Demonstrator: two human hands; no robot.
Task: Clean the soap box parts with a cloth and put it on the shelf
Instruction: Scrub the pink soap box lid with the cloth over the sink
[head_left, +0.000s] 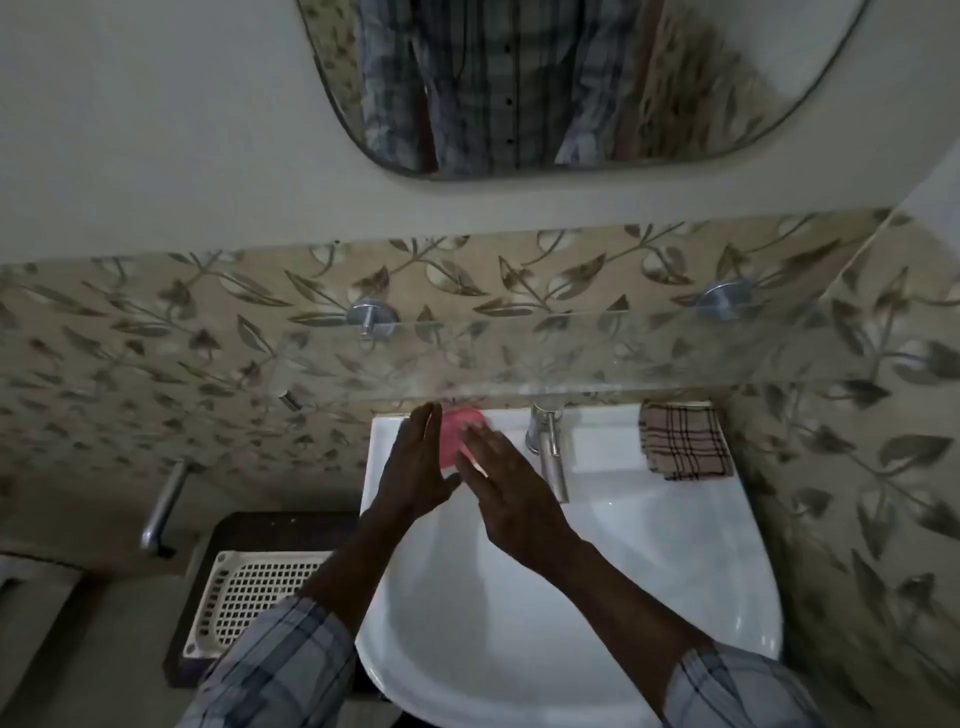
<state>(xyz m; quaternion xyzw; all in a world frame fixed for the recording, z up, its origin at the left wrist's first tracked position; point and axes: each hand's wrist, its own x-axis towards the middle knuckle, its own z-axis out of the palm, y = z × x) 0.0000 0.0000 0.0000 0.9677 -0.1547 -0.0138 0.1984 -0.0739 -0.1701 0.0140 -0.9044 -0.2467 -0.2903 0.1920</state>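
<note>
A pink soap box rests on the back left rim of the white sink, just under the glass shelf. My left hand is at its left side, fingers extended and apart. My right hand reaches over its right side, fingers stretched flat and partly covering the box. Neither hand visibly grips it. A folded checked cloth lies on the sink's back right corner, away from both hands.
A chrome tap stands at the sink's back middle, close to my right hand. A white perforated tray sits on a dark stand left of the sink. A metal bar juts from the tiled wall. A mirror hangs above.
</note>
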